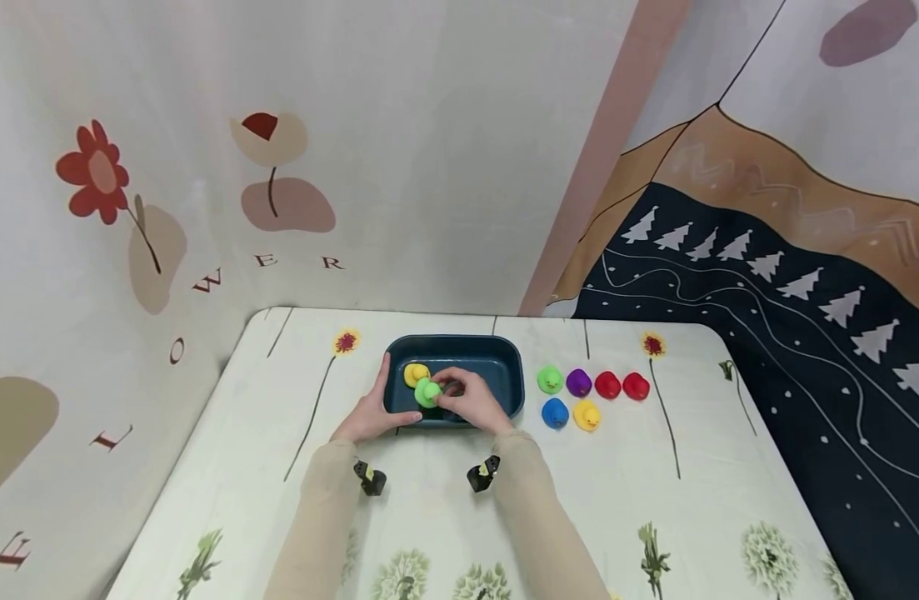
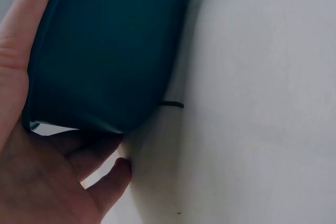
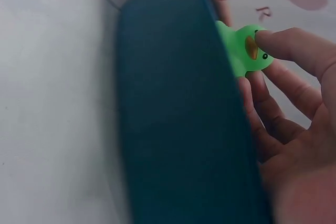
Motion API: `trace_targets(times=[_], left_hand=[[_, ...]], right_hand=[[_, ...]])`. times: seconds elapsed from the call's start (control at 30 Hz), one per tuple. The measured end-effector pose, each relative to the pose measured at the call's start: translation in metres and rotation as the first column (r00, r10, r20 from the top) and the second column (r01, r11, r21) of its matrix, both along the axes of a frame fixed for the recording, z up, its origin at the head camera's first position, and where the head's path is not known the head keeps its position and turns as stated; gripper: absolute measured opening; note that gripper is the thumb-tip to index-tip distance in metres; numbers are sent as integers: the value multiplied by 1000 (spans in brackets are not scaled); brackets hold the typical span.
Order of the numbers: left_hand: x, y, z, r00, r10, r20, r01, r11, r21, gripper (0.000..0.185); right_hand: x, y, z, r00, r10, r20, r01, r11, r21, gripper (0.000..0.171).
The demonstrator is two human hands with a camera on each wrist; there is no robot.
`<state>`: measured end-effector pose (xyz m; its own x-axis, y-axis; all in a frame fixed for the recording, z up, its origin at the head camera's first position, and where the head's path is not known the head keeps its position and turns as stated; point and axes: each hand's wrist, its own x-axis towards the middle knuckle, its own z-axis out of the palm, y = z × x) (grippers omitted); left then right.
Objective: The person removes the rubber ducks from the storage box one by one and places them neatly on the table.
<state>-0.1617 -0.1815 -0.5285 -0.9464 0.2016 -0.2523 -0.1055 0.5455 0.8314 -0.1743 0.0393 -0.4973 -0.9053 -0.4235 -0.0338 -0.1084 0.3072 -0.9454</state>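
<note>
A dark blue rectangular dish (image 1: 500, 371) stands on the table. My left hand (image 1: 369, 417) grips its left end, thumb along the near rim and fingers round the side; the left wrist view shows this hand (image 2: 37, 177) against the dish wall (image 2: 110, 51). Inside the dish's left part, my right hand (image 1: 474, 402) pinches a light green rubber duck (image 1: 427, 392) by its head. Up close in the right wrist view, the duck (image 3: 239, 51) shows an orange bill between thumb and fingers. A yellow rubber duck (image 1: 414, 373) sits just behind it in the dish, partly covered.
Right of the dish are more rubber ducks: green (image 1: 550, 380), purple (image 1: 579, 382), two red ones (image 1: 607, 385), blue (image 1: 555, 413) and yellow (image 1: 586, 415). A printed white cloth (image 1: 429, 517) covers the table; patterned curtains (image 1: 429, 167) hang behind it.
</note>
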Motion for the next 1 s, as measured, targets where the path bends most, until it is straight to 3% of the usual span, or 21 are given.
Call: trace_targets(times=[0.13,0.2,0.37,1.0], left_hand=[[1,-1,-2,1000,6,6,-6,1000,1,117],[1,-1,-2,1000,9,12,-9,1000,-5,117],[1,0,-1,1000,14,20,-14,1000,-8,117],[-3,0,-1,1000,-6,12,6,1000,-18,120]], right_hand=[[7,9,6,999,-47,-17,47,999,-19,27],[6,13,-3,997,-72,-35,71,997,-15,27],[7,22,-1,993,-98,-65,97,995,-8,27],[19,48,9,976,-205,-70,204,979,-18,26]])
